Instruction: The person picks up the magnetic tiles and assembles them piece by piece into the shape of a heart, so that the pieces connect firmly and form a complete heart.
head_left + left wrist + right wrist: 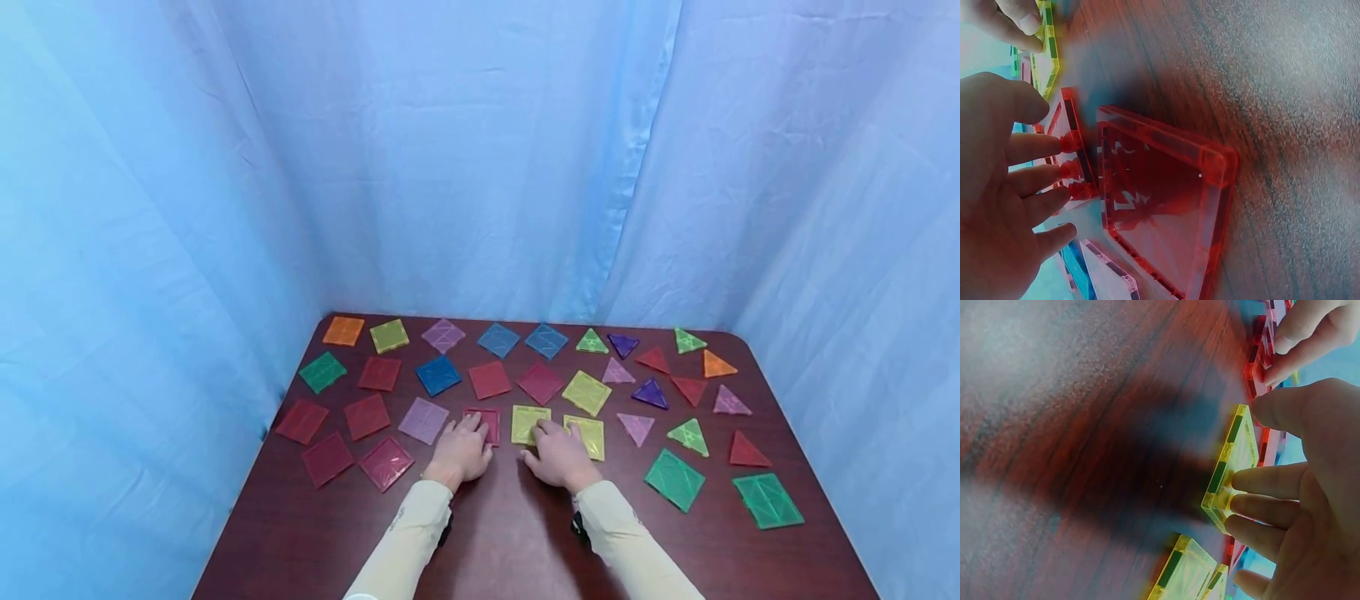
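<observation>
My left hand [459, 451] lies palm down over a see-through red square tile [492, 425], fingertips resting on its face. In the left wrist view, the fingers of that hand reach the red tile with the thumb held apart, and another red square tile [1160, 206] lies nearer the camera. With my right hand [561, 456] I touch a yellow square tile [522, 423], several fingertips on its surface. A second yellow square tile [588, 440] sits just right of it, partly under that hand. Both touched tiles lie flat, with a short gap between them.
Square tiles in several colours, such as a lilac one [424, 420], spread left and behind. Triangle tiles, including a purple one [650, 394], lie on the right, near two larger green tiles [675, 480]. Blue-white curtains [480, 167] surround the dark wooden table [495, 550].
</observation>
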`<state>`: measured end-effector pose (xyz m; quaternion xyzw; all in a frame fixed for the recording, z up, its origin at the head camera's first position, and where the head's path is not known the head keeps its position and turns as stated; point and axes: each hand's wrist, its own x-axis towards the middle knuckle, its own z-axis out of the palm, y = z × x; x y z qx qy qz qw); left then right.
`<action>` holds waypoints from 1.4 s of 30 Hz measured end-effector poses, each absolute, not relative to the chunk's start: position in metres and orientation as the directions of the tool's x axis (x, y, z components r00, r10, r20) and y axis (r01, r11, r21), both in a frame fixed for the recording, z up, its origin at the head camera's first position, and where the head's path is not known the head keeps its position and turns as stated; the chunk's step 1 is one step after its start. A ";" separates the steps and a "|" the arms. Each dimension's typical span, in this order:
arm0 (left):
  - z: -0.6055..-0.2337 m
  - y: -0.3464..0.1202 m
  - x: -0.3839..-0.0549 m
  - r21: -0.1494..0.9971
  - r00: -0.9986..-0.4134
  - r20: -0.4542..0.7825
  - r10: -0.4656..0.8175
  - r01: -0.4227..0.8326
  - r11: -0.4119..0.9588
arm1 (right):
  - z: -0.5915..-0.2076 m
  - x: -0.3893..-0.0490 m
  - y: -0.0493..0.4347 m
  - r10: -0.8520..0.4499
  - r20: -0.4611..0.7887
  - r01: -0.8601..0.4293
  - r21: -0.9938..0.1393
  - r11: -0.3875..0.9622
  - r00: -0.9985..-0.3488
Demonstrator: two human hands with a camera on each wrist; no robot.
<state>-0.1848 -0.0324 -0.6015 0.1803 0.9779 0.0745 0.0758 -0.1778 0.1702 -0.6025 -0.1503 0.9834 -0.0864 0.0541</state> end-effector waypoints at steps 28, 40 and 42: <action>-0.599 -0.021 -0.175 0.154 -0.907 -0.124 0.401 0.382 0.911 | -0.605 -0.169 0.166 -0.357 -0.020 -0.351 -0.139 0.926 -0.934; -0.589 -0.023 -0.188 0.138 -0.900 -0.097 0.425 0.410 0.901 | -0.591 -0.190 0.169 -0.345 -0.027 -0.335 -0.181 0.925 -0.938; -0.584 -0.025 -0.197 0.138 -0.900 -0.100 0.425 0.410 0.902 | -0.586 -0.200 0.171 -0.330 -0.018 -0.320 -0.193 0.927 -0.944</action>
